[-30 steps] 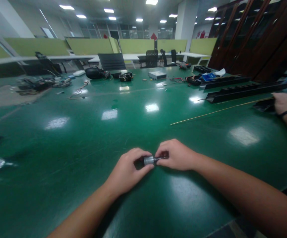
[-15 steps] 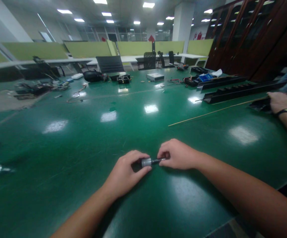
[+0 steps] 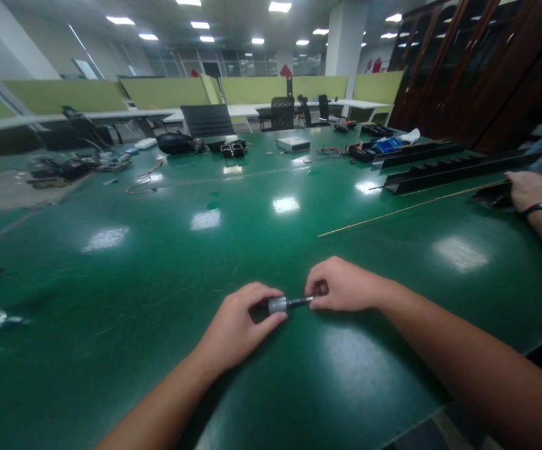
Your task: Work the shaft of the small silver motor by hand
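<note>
Between finger and thumb, my left hand grips a short silver-grey cylinder with a dark back end, just above the green table. A thin dark rod sticks out of the cylinder's right end. My right hand pinches the far end of this rod, its fingers closed around it. The rod's tip is hidden in those fingers. The cylinder's rear is partly covered by my left hand.
Another person's hand rests at the right by long black channels. A thin yellowish rod lies across the table. Farther back are a white box, a black bag and cables. Tangled parts lie at the left.
My right hand has slid rightward, away from the cylinder, and more of the dark rod now shows. My left hand keeps its grip. The whole view has shifted slightly.
</note>
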